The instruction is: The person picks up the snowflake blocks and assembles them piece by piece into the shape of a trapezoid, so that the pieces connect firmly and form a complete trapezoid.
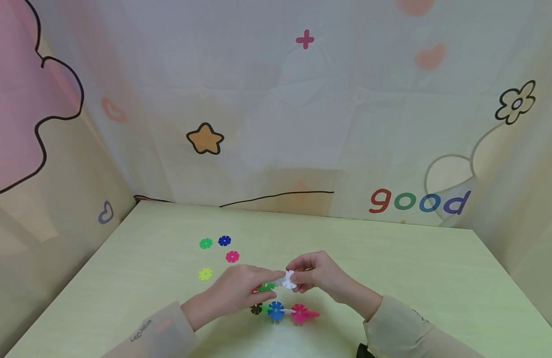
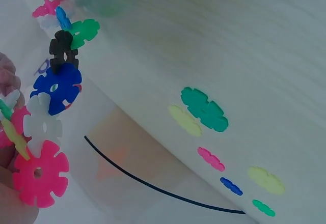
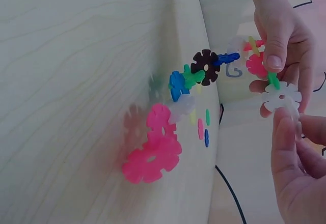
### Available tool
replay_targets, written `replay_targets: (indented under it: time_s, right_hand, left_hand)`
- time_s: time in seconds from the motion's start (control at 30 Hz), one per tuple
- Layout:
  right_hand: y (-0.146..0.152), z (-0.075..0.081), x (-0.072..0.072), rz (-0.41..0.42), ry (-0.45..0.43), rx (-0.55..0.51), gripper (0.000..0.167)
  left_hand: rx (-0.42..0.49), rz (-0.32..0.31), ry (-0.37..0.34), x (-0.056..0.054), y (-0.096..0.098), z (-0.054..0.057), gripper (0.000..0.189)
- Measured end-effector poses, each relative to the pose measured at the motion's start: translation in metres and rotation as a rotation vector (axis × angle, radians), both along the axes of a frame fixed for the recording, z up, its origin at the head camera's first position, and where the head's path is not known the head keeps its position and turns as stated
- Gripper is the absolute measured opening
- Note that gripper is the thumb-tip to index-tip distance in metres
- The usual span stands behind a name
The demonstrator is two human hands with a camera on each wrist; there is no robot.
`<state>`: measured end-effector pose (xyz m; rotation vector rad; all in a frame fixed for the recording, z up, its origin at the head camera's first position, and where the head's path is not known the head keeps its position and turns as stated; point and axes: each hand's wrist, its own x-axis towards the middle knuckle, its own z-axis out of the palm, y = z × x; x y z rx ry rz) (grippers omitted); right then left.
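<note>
Both hands hold a chain of interlocking snowflake discs up near the table's front. My left hand grips it by the red and green discs, its thumb below and index finger stretched along the top. With thumb and fingers, my right hand pinches a white disc at the chain's end; in the right wrist view a second pale disc overlaps this white disc. The rest of the chain hangs below the hands and loops back: a dark brown disc, a blue disc and, at the far end, pink discs.
Loose discs lie on the table beyond the left hand: green, dark blue, pink and yellow. A printed cloth stands behind the table and at its sides. A black object shows by the right sleeve.
</note>
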<state>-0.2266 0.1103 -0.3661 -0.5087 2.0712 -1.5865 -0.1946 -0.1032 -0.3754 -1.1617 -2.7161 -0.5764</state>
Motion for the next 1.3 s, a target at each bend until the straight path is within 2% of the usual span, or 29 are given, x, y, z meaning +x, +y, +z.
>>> replay_targets:
  time_s: [0.17,0.33,0.43,0.6,0.67,0.77,0.9,1.03,1.13,1.3]
  right_hand:
    - [-0.001,-0.004,-0.003,0.015,-0.022,-0.012,0.032]
    - [-0.001,-0.004,-0.006,0.008,-0.002,-0.007,0.039]
    - [-0.002,-0.003,-0.008,-0.014,0.012,-0.008,0.039]
    - [-0.005,-0.006,-0.014,-0.027,0.026,-0.025,0.034]
    - [-0.009,-0.008,-0.016,-0.014,0.039,-0.024,0.033]
    - [-0.020,-0.012,-0.018,0.015,0.068,0.012,0.032]
    - [-0.039,-0.016,-0.016,0.072,0.140,0.129,0.026]
    - [-0.062,-0.029,-0.020,0.146,0.278,0.311,0.024]
    - [-0.078,-0.042,-0.028,0.218,0.393,0.461,0.032]
    - [-0.106,-0.048,-0.035,0.330,0.572,0.672,0.051]
  left_hand:
    - [0.003,0.016,-0.008,0.000,-0.006,-0.002,0.041]
    - [0.016,0.074,-0.054,0.003,-0.020,-0.001,0.042]
    - [0.023,0.127,-0.054,0.002,-0.034,0.001,0.042]
    - [0.051,0.216,0.016,-0.005,-0.060,0.008,0.042]
    - [0.054,0.264,0.038,-0.009,-0.071,0.010,0.042]
    - [0.034,0.360,0.034,-0.016,-0.085,0.014,0.045]
    - [0.007,0.472,0.028,-0.023,-0.102,0.017,0.048]
    - [-0.006,0.548,0.013,-0.028,-0.118,0.018,0.049]
    - [-0.001,0.586,0.004,-0.031,-0.127,0.019,0.050]
    - [0.002,0.631,0.040,-0.037,-0.139,0.021,0.050]
